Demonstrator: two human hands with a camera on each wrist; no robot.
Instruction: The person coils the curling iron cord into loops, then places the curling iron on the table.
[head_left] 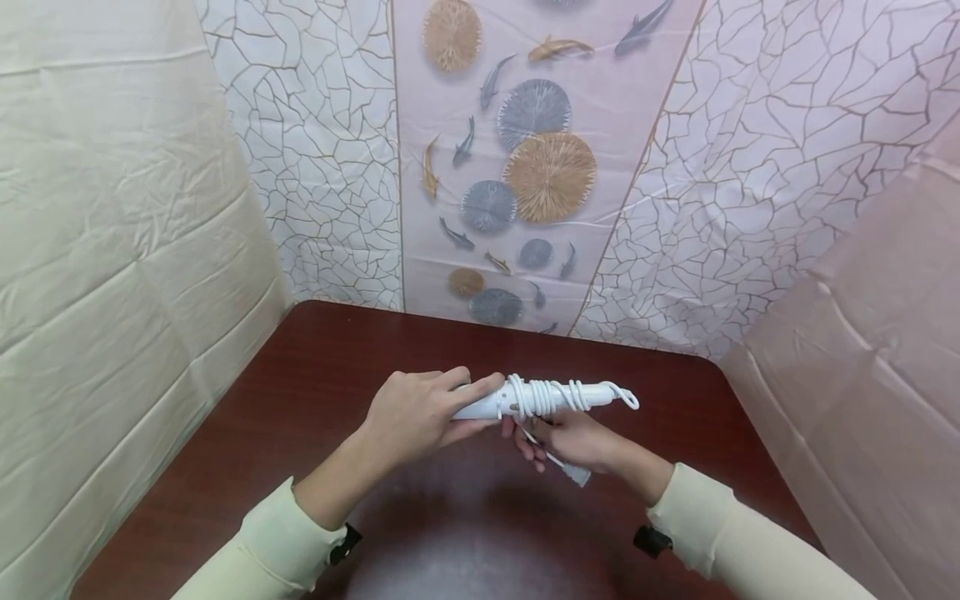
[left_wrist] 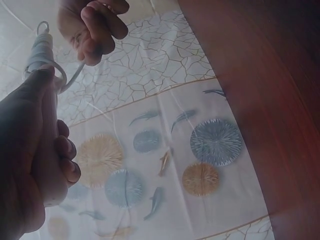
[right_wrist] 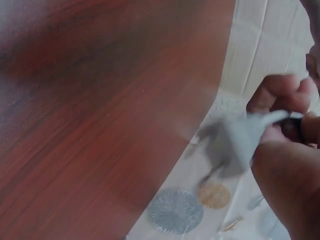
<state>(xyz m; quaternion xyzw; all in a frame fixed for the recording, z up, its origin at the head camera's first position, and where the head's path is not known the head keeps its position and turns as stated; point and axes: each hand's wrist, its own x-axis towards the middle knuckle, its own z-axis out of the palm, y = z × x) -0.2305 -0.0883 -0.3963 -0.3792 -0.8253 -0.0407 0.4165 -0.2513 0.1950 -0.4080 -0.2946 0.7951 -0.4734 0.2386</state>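
A white stick-shaped electrical appliance (head_left: 480, 407) is held up over the table, lying roughly level; its exact kind cannot be told. My left hand (head_left: 420, 408) grips its thicker end, the thumb and fingers wrapped around the body in the left wrist view. The white cord (head_left: 543, 397) is coiled several times about the slimmer part and makes a small loop at the far right tip. Below the coils, my right hand (head_left: 581, 440) pinches the free stretch of cord close to the plug (head_left: 577, 475). In the right wrist view the plug (right_wrist: 235, 147) dangles, blurred, with its prongs showing.
Beneath both hands lies a dark red-brown wooden table (head_left: 330, 350). A patterned cloth (head_left: 487, 208) with fish and round motifs hangs behind it. Cream cloth (head_left: 127, 250) hangs at the left and pinkish cloth (head_left: 862, 358) at the right.
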